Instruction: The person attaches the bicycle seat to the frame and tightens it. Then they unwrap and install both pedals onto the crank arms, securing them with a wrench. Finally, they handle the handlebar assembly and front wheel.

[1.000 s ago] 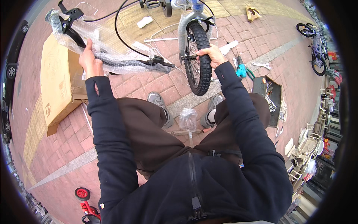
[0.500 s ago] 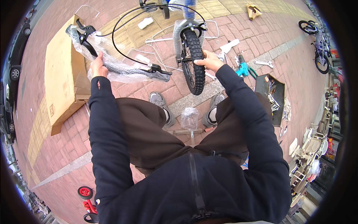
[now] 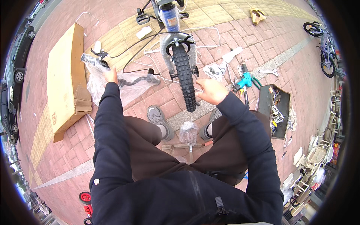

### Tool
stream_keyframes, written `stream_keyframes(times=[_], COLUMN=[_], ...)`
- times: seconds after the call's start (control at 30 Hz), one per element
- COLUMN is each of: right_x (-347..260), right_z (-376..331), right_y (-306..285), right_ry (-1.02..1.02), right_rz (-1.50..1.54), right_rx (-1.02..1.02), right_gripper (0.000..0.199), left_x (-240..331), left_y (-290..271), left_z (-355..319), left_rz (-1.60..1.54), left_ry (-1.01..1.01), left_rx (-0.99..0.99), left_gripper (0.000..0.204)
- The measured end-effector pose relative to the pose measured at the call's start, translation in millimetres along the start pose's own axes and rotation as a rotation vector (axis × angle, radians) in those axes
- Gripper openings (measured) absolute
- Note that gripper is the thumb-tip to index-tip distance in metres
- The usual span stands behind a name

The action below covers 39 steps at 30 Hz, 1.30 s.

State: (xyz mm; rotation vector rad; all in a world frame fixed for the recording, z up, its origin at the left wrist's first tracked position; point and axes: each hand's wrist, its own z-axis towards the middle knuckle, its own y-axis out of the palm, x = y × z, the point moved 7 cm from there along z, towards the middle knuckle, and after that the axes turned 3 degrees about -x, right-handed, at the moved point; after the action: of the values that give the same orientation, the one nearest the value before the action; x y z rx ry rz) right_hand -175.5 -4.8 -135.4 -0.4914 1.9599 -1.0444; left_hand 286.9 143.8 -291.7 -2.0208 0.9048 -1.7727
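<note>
The bicycle handlebar (image 3: 140,80), partly in bubble wrap, is low over the paving beside the box, with brake levers and black cables at it. My left hand (image 3: 111,76) is closed on its wrapped middle, some fingers hidden. In front of me stands the bicycle's front wheel (image 3: 183,75), with a knobby black tyre, below a wrapped fork (image 3: 167,52) and a blue-wrapped head tube (image 3: 170,18). My right hand (image 3: 212,91) is just right of the tyre, thumb and fingers apart, with nothing visible in it.
A long cardboard box (image 3: 65,78) lies left. To the right are a teal power tool (image 3: 244,80), a wrench (image 3: 268,71) and an open toolbox (image 3: 267,99). A hammer (image 3: 180,146) and a clear plastic bag (image 3: 188,133) lie between my feet.
My left hand has lowered the handlebar toward the ground. The front wheel has shifted left and nearer to me, and my right hand has let go of its tyre.
</note>
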Motion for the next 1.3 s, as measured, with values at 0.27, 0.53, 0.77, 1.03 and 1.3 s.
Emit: stream_keyframes(times=[0.27, 0.53, 0.77, 1.03, 1.3], right_x=[-41, -8, 24, 53, 39], right_z=[22, 56, 59, 37, 35], right_y=[-4, 4, 22, -1, -4], right_ry=[-0.043, 0.090, 0.097, 0.249, 0.199], right_rz=[-0.110, 0.432, 0.870, 0.471, 0.313], right_rx=[0.201, 0.361, 0.237, 0.303, 0.304], right_gripper=[0.059, 0.060, 0.058, 0.062, 0.062], left_x=[60, 83, 107, 109, 56], left_y=[22, 68, 132, 161, 139], left_z=[-130, -249, -368, -393, -281], left_rz=[-0.222, -0.789, -1.152, -1.014, -0.555], left_ry=[-0.087, 0.153, -0.232, -0.112, 0.019], left_rx=[0.347, -0.186, -1.011, -1.258, -0.609], left_gripper=[0.043, 0.025, 0.052, 0.062, 0.042])
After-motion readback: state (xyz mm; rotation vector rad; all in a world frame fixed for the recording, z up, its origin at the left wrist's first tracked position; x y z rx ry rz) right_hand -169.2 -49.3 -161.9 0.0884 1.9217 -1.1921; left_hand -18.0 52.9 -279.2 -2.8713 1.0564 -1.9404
